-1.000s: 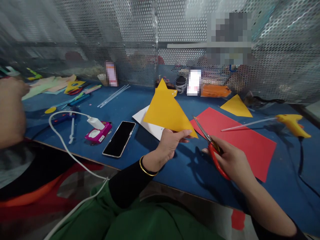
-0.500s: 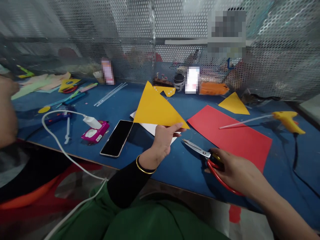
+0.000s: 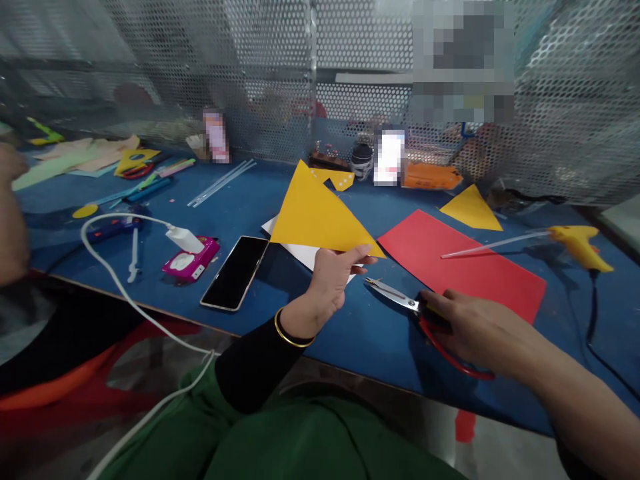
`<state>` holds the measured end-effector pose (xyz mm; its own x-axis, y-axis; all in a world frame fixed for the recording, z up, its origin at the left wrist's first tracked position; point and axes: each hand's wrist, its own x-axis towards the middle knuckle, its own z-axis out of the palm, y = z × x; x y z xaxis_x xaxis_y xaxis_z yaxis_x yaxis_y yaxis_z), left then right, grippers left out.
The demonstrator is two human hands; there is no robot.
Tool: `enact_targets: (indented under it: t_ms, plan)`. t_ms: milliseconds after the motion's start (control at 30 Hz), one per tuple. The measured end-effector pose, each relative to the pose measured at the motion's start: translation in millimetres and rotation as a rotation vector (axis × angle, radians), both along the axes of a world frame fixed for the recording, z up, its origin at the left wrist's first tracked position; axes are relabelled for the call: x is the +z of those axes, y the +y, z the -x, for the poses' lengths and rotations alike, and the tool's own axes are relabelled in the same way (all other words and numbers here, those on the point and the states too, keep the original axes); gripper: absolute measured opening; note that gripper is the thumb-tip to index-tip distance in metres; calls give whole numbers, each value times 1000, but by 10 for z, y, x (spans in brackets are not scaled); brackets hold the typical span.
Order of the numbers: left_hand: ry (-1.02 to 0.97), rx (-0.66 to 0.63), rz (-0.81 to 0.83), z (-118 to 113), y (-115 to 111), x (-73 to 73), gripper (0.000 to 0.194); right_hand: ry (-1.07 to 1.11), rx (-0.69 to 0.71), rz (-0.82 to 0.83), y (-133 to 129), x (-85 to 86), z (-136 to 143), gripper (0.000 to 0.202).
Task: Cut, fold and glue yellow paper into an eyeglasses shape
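Note:
A yellow paper triangle [image 3: 319,212] is pinched near its right corner by my left hand [image 3: 330,277], which holds it up over the table. My right hand [image 3: 467,327] grips a pair of scissors [image 3: 393,293] with red handles; the blades point left, just below and apart from the triangle's right corner. Partly hidden under the triangle lies a white sheet [image 3: 299,255]. On the right a red sheet [image 3: 465,267] lies flat, and behind it is a second yellow triangle [image 3: 473,208].
A phone [image 3: 235,273] and a magenta socket block [image 3: 191,260] with a white cable are left of centre. A yellow glue gun [image 3: 580,247] lies at the right. Another person's arm [image 3: 11,220] shows at the left edge, near coloured papers [image 3: 75,160].
The scissors and my right hand have shifted slightly, with the red handle loop turned a little. My left hand and the yellow triangle appear slightly further right as the view moved.

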<state>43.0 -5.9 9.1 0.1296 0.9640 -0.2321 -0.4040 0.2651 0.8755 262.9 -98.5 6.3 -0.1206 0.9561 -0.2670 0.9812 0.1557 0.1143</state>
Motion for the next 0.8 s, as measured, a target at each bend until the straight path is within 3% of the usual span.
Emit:
enact_targets:
  t_ms: [100,200,300,500,667,800]
  plan:
    - [-6,-1,6,0,-4,-1,7,-12,33,-6,118,80,-3,25]
    - [-16,-3,10,-5,-7,-7,7,186,114,-89,348,85,57,23]
    - [-19,0,16,-10,-9,-5,6,467,208,-184,629,-4,190,28]
    - [-35,-6,29,-8,-14,4,5,562,352,-180,911,-247,321,20]
    - [-32,1,46,-4,-17,-3,8,591,317,-195,924,-282,290,19]
    - [-25,-1,79,-9,-30,7,10,585,183,-296,1059,-85,39,16]
